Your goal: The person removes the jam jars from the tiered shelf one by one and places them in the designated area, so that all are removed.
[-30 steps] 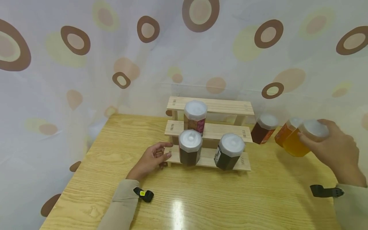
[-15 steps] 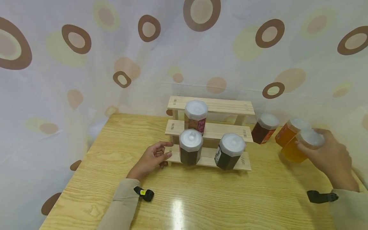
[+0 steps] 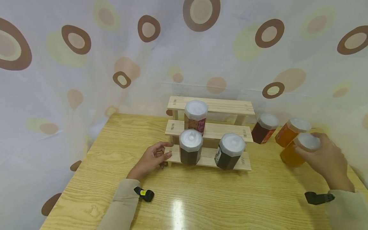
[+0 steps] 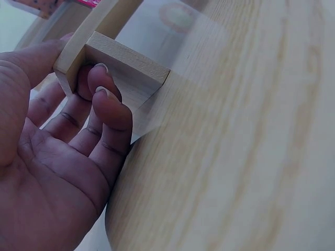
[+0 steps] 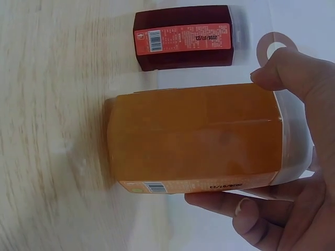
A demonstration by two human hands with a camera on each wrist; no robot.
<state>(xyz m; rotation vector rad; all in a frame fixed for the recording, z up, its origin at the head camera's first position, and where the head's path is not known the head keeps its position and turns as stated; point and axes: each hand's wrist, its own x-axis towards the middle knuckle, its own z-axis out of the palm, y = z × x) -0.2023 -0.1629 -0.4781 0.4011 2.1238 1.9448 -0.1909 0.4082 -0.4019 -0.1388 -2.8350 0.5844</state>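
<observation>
Tabletop (image 3: 95, 179) spans the lower part of the head view. Left of centre, the left hand (image 3: 150, 159) grips the near end of the bottom shelf (image 3: 208, 156) of a wooden rack (image 3: 230, 107). Mid-frame, two dark jars (image 3: 190, 155) stand on it, a purple-labelled jar (image 3: 195, 124) on the middle tier (image 3: 221, 129). Toward the right edge come a deep-red jar (image 3: 262, 132), an orange jar (image 3: 287, 134) and an amber jar (image 3: 291, 156), grasped near its lid (image 3: 307, 141) by the right hand (image 3: 326, 158).

Wood-grain table (image 3: 224, 198), lower frame. On it: centre, three-tier wooden rack (image 3: 222, 129) bearing three lidded jars (image 3: 190, 150); right, dark-red jar (image 3: 261, 131), orange jar (image 3: 287, 133).
</observation>
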